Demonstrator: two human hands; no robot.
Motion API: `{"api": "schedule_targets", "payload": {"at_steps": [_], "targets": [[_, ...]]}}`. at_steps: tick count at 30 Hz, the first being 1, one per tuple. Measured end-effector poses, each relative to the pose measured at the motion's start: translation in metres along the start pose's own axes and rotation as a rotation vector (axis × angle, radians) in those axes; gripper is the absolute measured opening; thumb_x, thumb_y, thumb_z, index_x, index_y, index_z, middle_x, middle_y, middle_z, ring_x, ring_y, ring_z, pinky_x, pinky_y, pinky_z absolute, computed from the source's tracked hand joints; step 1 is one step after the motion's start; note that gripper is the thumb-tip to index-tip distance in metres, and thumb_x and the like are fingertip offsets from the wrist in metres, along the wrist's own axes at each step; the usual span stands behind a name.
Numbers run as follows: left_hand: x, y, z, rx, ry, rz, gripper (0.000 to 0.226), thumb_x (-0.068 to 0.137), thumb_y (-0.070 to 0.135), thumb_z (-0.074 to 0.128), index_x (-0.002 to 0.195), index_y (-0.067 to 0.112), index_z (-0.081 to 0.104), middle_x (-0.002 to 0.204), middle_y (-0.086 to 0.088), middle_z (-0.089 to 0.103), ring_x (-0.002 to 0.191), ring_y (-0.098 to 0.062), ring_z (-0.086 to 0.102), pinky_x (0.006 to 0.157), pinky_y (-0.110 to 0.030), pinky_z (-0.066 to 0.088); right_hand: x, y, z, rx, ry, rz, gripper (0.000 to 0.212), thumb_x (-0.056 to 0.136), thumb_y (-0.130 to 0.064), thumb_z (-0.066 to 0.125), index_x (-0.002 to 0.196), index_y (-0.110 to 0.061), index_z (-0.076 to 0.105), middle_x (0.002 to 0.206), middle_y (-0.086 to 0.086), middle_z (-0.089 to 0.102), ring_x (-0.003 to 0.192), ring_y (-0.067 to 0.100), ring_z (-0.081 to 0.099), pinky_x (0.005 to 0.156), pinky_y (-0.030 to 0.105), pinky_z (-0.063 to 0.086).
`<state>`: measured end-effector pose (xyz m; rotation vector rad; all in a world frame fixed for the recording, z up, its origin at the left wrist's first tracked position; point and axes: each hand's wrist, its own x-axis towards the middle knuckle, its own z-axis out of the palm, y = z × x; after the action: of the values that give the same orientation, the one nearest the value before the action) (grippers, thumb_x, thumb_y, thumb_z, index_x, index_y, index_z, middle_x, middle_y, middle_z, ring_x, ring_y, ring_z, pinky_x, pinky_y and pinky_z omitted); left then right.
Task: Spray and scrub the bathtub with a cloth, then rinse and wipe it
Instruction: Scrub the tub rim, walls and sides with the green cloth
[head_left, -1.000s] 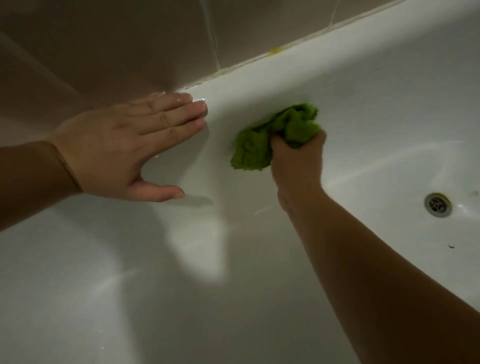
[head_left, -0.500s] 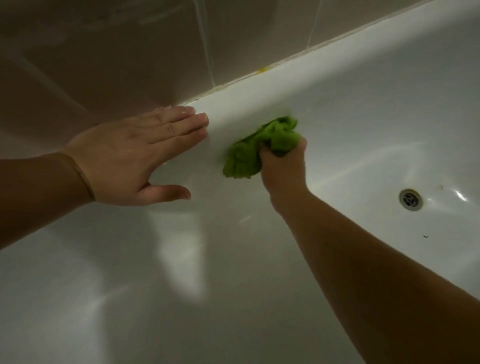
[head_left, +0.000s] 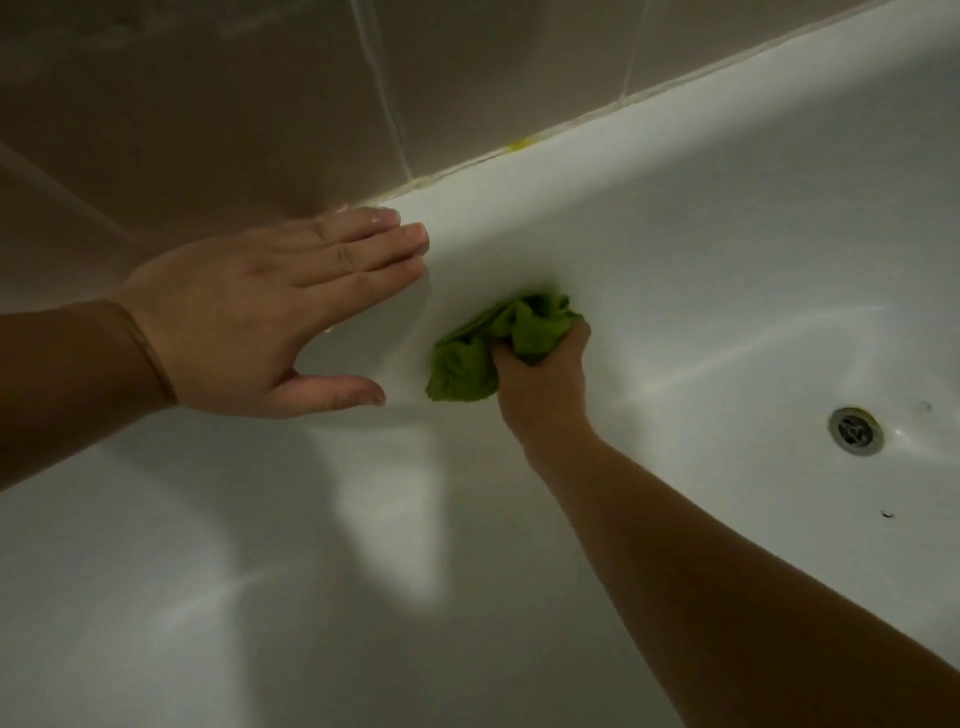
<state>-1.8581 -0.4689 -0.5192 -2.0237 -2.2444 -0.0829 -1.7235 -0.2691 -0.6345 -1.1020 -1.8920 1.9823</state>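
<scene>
- The right hand (head_left: 540, 374), at the centre of the frame, has its fingers curled tight round a bunched green cloth (head_left: 488, 353), and presses the wad against the tub's (head_left: 727, 249) inner wall, just below the rim.
- Bunching the cloth gives a firm pad; a loose sheet would likely slide under the palm instead of scrubbing.
- The left hand (head_left: 260, 312), centre left, lies flat: four fingers straight and pressed together, tips on the rim where it meets the tiled wall (head_left: 208, 104), thumb splayed out below.
- That open palm seems to serve as a brace, taking the person's weight as they lean over the tub and reach down with the other arm.
- The cloth sits just right of the left thumb, apart from it.
- The drain (head_left: 856, 430) is at the right edge, well apart from the cloth.
- Yellowish marks show along the seam (head_left: 519, 145) between rim and wall, upper centre.
- No spray bottle is in view and no water is running, so this reads as the scrubbing step, though a wipe after rinsing cannot be ruled out.
</scene>
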Motion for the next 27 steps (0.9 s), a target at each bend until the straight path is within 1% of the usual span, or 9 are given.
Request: {"api": "schedule_targets", "payload": {"at_steps": [5, 8, 11, 13, 16, 19, 21, 23, 27], "targets": [[0.020, 0.002, 0.002, -0.006, 0.014, 0.004, 0.086, 0.096, 0.059, 0.058, 0.151, -0.005, 0.043, 0.161, -0.022, 0.038, 0.149, -0.040, 0.038, 0.118, -0.059, 0.036, 0.017, -0.003, -0.014, 0.030, 0.124, -0.136, 0.045, 0.087, -0.010, 0.073, 0.115, -0.026, 0.043, 0.102, -0.011, 0.061, 0.083, -0.005, 0.060, 0.071, 0.017, 0.053], [0.028, 0.001, 0.005, 0.017, 0.041, 0.014, 0.085, 0.094, 0.057, 0.060, 0.150, -0.005, 0.045, 0.160, -0.021, 0.039, 0.148, -0.039, 0.039, 0.119, -0.056, 0.036, 0.035, 0.018, -0.033, 0.018, 0.215, -0.065, 0.040, 0.090, -0.012, 0.070, 0.115, -0.027, 0.042, 0.099, -0.012, 0.061, 0.079, -0.006, 0.060, 0.075, 0.028, 0.052], [0.033, 0.001, 0.008, 0.019, 0.029, 0.019, 0.086, 0.092, 0.057, 0.063, 0.149, -0.006, 0.046, 0.160, -0.022, 0.039, 0.149, -0.039, 0.038, 0.119, -0.056, 0.036, 0.026, 0.042, -0.016, -0.020, 0.085, 0.041, 0.043, 0.089, -0.009, 0.069, 0.117, -0.025, 0.040, 0.105, -0.006, 0.061, 0.091, 0.006, 0.062, 0.085, 0.040, 0.055], [0.036, 0.000, 0.008, 0.006, 0.024, 0.024, 0.086, 0.092, 0.056, 0.064, 0.148, -0.007, 0.047, 0.159, -0.023, 0.040, 0.149, -0.039, 0.038, 0.117, -0.058, 0.038, 0.018, 0.046, -0.003, -0.028, -0.014, 0.031, 0.044, 0.088, -0.008, 0.069, 0.115, -0.026, 0.039, 0.110, -0.002, 0.061, 0.096, 0.011, 0.062, 0.081, 0.034, 0.054], [0.039, -0.001, 0.007, -0.003, 0.023, 0.023, 0.087, 0.090, 0.055, 0.067, 0.148, -0.006, 0.047, 0.159, -0.023, 0.040, 0.148, -0.040, 0.038, 0.113, -0.062, 0.041, 0.029, 0.043, -0.013, -0.053, 0.040, -0.042, 0.045, 0.088, -0.010, 0.070, 0.107, -0.036, 0.039, 0.108, -0.006, 0.062, 0.093, 0.005, 0.063, 0.071, 0.017, 0.053], [0.039, -0.001, 0.008, -0.001, 0.021, 0.021, 0.087, 0.090, 0.055, 0.068, 0.149, -0.006, 0.047, 0.160, -0.023, 0.039, 0.149, -0.040, 0.037, 0.112, -0.063, 0.041, 0.048, 0.060, -0.033, -0.070, 0.152, -0.010, 0.046, 0.089, -0.008, 0.069, 0.111, -0.035, 0.039, 0.107, -0.007, 0.061, 0.093, 0.005, 0.062, 0.078, 0.027, 0.050], [0.041, 0.000, 0.009, 0.000, 0.023, 0.019, 0.086, 0.090, 0.055, 0.068, 0.148, -0.006, 0.047, 0.159, -0.022, 0.039, 0.149, -0.040, 0.038, 0.113, -0.062, 0.041, 0.049, 0.077, -0.030, -0.082, 0.131, 0.122, 0.047, 0.089, -0.007, 0.067, 0.116, -0.032, 0.037, 0.109, -0.005, 0.060, 0.095, 0.015, 0.062, 0.088, 0.039, 0.053], [0.045, 0.001, 0.008, 0.000, 0.023, 0.021, 0.086, 0.090, 0.055, 0.068, 0.148, -0.006, 0.048, 0.159, -0.023, 0.040, 0.149, -0.040, 0.038, 0.113, -0.062, 0.041, 0.042, 0.089, -0.018, -0.064, 0.041, 0.213, 0.043, 0.090, -0.004, 0.064, 0.116, -0.026, 0.037, 0.105, -0.003, 0.058, 0.096, 0.021, 0.061, 0.086, 0.043, 0.056], [0.049, 0.002, 0.008, -0.005, 0.031, 0.019, 0.087, 0.089, 0.054, 0.070, 0.148, -0.006, 0.048, 0.159, -0.022, 0.040, 0.149, -0.039, 0.038, 0.114, -0.061, 0.040, 0.039, 0.085, -0.012, -0.037, -0.044, 0.217, 0.040, 0.091, -0.002, 0.064, 0.117, -0.020, 0.039, 0.102, -0.007, 0.055, 0.088, 0.006, 0.058, 0.066, 0.018, 0.046]]}}
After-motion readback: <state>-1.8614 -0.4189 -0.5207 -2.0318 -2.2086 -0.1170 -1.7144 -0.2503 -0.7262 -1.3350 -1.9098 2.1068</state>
